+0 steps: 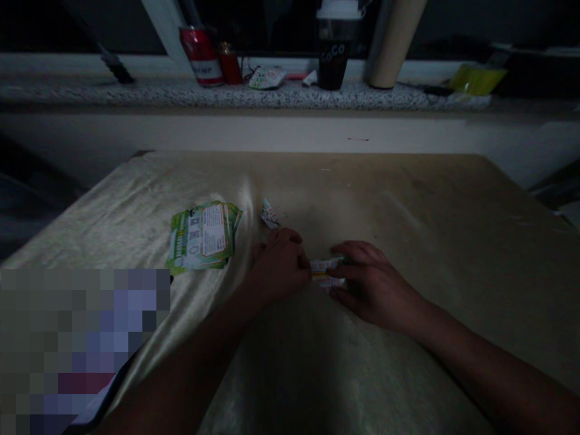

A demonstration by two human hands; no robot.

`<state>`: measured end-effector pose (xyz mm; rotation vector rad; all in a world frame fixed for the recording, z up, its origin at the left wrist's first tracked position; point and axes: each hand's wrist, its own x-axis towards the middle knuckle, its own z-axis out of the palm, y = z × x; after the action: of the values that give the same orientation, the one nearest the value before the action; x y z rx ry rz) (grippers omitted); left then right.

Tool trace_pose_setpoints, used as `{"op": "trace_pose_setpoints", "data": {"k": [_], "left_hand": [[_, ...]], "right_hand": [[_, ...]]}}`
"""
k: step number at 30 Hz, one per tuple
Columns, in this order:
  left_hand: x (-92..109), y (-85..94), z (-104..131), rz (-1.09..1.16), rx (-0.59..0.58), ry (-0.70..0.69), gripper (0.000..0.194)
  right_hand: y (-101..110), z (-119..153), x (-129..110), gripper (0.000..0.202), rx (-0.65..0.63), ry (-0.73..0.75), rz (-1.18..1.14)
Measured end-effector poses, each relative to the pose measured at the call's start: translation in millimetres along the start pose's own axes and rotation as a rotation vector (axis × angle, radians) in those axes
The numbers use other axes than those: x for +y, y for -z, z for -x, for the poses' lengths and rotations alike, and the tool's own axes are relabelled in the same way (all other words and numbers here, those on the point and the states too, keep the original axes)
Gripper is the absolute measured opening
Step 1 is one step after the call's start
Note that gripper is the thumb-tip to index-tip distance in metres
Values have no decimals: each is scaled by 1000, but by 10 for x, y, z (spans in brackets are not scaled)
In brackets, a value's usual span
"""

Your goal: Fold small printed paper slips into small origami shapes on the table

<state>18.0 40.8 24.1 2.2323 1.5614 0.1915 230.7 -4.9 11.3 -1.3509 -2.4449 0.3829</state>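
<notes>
A small strip of folded printed paper (322, 266), white and green with coloured lettering, lies on the cloth-covered table between my two hands. My left hand (281, 264) has its fingers curled at the paper's left end, gripping it there. Over the right end, my right hand (372, 281) holds the paper with bent fingers and thumb, hiding part of it. Just beyond my left hand rests a small folded paper piece (269, 214) with a pointed tip. To the left is a stack of green printed packets or sheets (202, 237).
A pixelated area covers a dark-edged device (106, 399) at the lower left. Along the speckled windowsill (281, 96) stand a red can (203, 57), a smaller red container (231, 63), a crumpled printed wrapper (267, 77), a dark cup (334, 51), a cardboard tube (394, 45) and a yellow-green item (478, 80).
</notes>
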Motion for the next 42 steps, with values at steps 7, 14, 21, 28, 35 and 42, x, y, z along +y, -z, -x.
{"op": "trace_pose_setpoints", "data": {"k": [7,14,21,28,35,42], "left_hand": [[44,0,30,1,31,2,11],[41,-11,33,22,21,21,10],[11,-14,47,45,19,-10,10],[-26,-26,34,76,38,25,11],[-88,-52,4,85,91,20,15],[59,-123,184,83,195,-189,13]], "right_hand": [[-7,23,2,33,40,18,-34],[-17,26,14,45,63,30,-43],[-16,46,11,37,53,21,-10],[-26,48,25,36,53,23,-14],[-27,39,22,35,78,29,-38],[-31,38,28,34,49,17,-53]]}}
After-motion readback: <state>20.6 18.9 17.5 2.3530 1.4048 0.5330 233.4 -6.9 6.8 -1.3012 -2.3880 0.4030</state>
